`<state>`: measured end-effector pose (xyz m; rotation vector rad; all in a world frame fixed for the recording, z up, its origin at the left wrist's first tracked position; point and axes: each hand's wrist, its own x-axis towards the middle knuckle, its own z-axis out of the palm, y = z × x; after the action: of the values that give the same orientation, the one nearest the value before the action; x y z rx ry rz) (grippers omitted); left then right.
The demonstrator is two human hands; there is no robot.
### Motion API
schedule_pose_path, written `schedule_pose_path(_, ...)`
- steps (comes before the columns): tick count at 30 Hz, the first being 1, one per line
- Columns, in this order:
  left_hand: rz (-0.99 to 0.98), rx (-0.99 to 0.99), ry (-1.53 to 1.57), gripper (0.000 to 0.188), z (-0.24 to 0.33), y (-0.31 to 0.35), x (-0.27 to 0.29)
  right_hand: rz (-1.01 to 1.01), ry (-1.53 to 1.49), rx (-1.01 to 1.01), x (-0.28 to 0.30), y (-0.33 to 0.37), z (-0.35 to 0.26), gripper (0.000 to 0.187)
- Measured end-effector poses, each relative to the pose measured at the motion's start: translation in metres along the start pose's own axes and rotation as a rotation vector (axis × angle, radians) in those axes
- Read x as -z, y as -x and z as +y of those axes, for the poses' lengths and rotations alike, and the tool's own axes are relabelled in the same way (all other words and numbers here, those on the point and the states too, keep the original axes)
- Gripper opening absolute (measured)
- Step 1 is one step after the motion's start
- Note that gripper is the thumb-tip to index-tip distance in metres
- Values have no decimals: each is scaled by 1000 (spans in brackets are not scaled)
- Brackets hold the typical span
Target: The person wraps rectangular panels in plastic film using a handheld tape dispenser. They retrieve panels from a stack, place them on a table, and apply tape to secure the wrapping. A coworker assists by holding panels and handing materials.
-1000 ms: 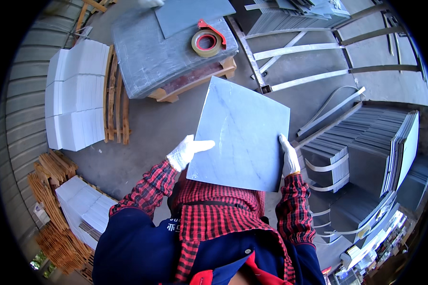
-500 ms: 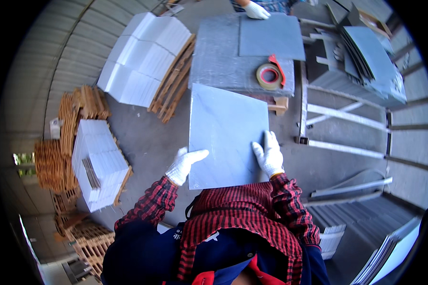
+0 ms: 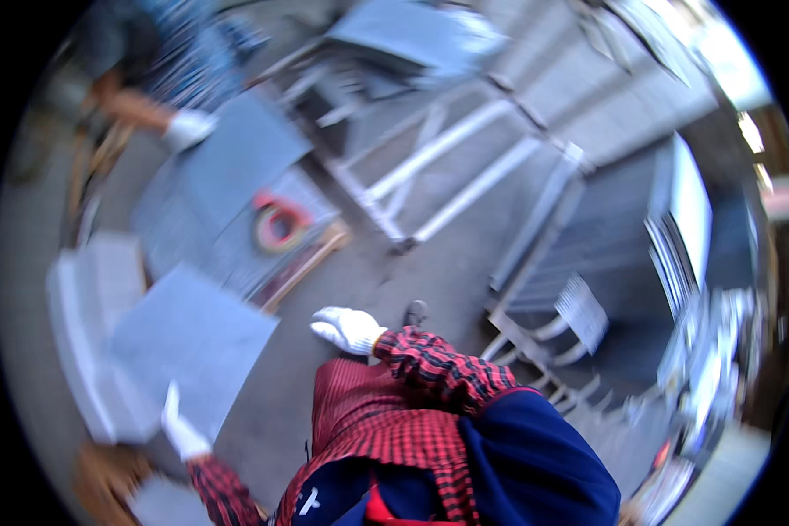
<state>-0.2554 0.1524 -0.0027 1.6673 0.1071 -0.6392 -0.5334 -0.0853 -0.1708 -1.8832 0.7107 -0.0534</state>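
A flat grey rectangular panel tilts out to my left, its far corner in front of the work table. My left hand, in a white knitted glove, grips its near edge with the thumb on top; the fingers beneath are hidden. In front of my body, apart from the panel, my right hand is gloved too, with fingers stretched out and nothing visible in it. A second grey panel lies on the wrapped stack, beside a tape roll in a red dispenser. Motion blurs the view.
Across the stack, a co-worker's gloved hand rests at the other panel. White stacked sheets stand at the left. A metal frame lies ahead on the floor. Dark panel stacks and a rack are at the right.
My view has swung to the right. My right hand has let go of the panel and come away from it; the panel is now out on my left with the left hand.
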Motion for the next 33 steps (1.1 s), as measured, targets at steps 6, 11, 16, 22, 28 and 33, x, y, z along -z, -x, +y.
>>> schedule_pose_path(6, -154, 240, 135, 53, -29, -90, 11, 519, 222, -318, 57, 126, 108, 40)
schedule_pose_path(11, -91, 340, 145, 57, -5, -80, -20, 851, 124, -820, 163, 263, 187, 42)
schedule_pose_path(16, 2, 240, -372, 70, -15, -156, 34, 834, 438, -868, 201, 345, 240, 38)
schedule_pose_path(22, 194, 144, -470, 70, 16, -188, -1, 958, 526, -916, 219, 414, 287, 35)
schedule_pose_path(28, 102, -22, -940, 68, 17, -190, -45, 1429, 447, -1447, 300, 560, 285, 47)
schedule_pose_path(33, -49, -105, -1279, 67, -130, -100, -219, 1311, 610, -1817, 353, 658, 290, 55)
